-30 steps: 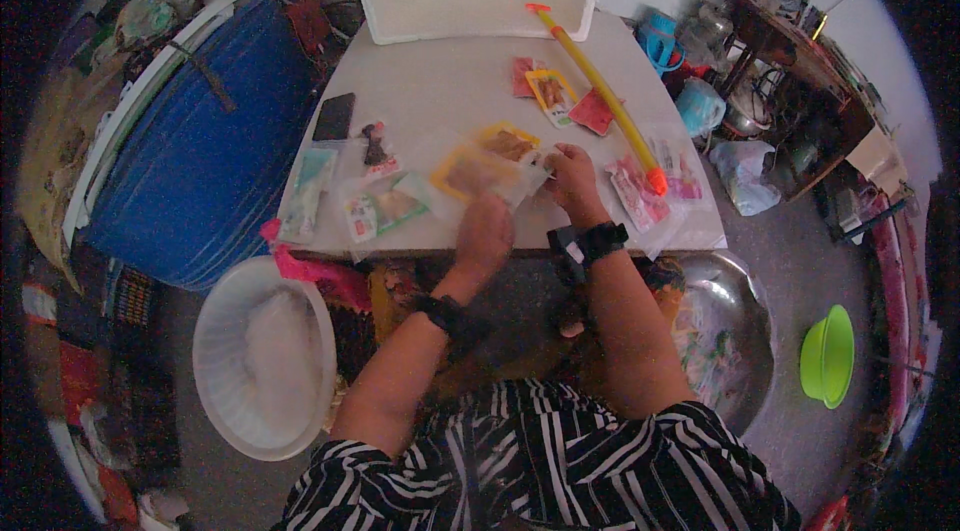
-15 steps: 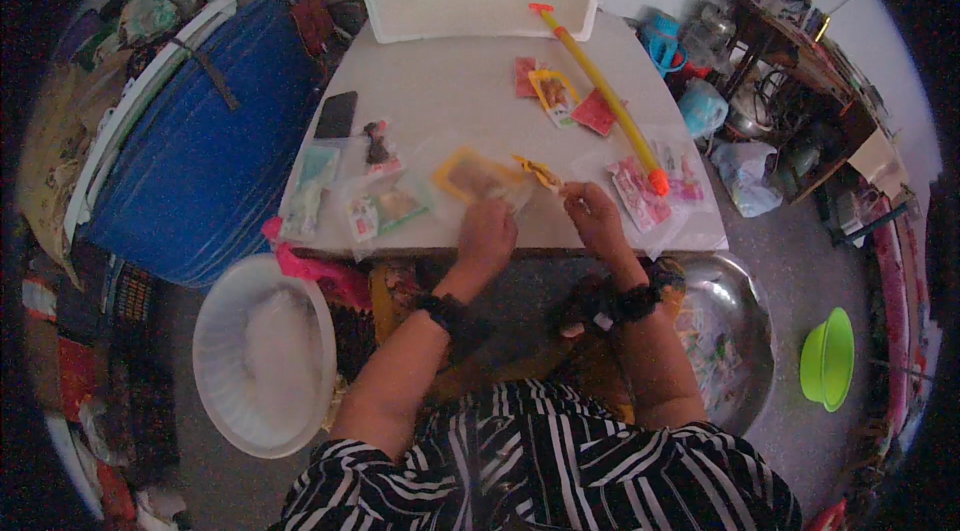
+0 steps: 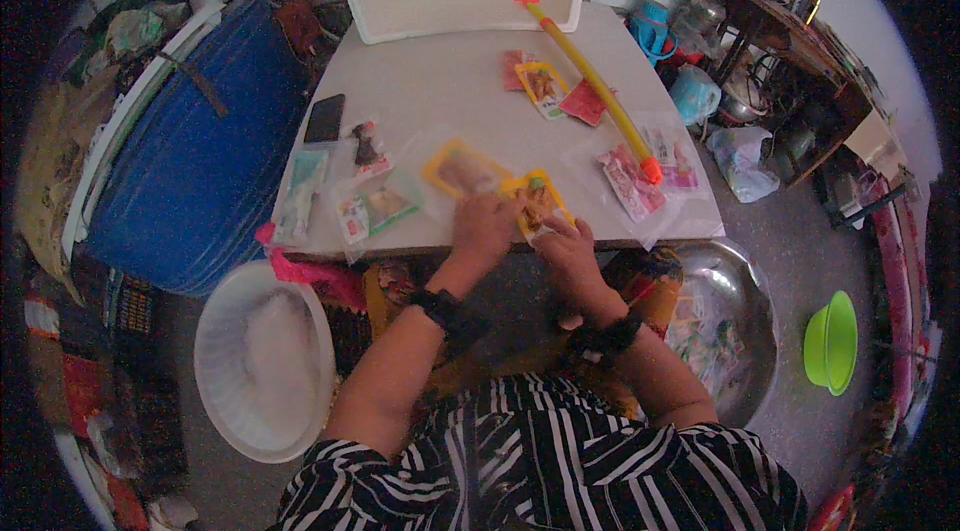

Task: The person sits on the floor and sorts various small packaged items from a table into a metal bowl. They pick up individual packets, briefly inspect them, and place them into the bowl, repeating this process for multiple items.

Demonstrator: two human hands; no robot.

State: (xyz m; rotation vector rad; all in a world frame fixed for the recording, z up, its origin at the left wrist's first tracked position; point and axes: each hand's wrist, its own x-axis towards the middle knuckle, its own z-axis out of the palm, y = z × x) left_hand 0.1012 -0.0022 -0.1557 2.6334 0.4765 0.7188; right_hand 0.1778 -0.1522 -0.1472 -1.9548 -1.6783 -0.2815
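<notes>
My left hand [image 3: 482,231] is closed at the near edge of a clear plastic bag [image 3: 425,193]. A yellow-edged packet [image 3: 465,169] shows hazily through this bag. Just to the right, a second yellow-edged food packet [image 3: 538,199] with brown pieces lies face up, its left edge against my left fingertips. My right hand [image 3: 567,256] has its fingers on the lower right corner of that second packet, over the table's near edge. Left of the hands lie a green-edged packet [image 3: 390,203] and a dark-filled packet [image 3: 368,149], near a black phone [image 3: 325,118].
A yellow tube with orange ends [image 3: 590,76] lies across the right of the table [image 3: 430,71], beside red packets [image 3: 585,103] and pink packets [image 3: 630,183]. A white foam box [image 3: 460,16] stands behind. Below are a white basin [image 3: 215,361], a metal basin [image 3: 755,331] and a green basin [image 3: 830,343].
My right hand has moved left and down, bringing the second yellow-edged packet flat, face up, against my left fingers. The whole view has shifted slightly.
</notes>
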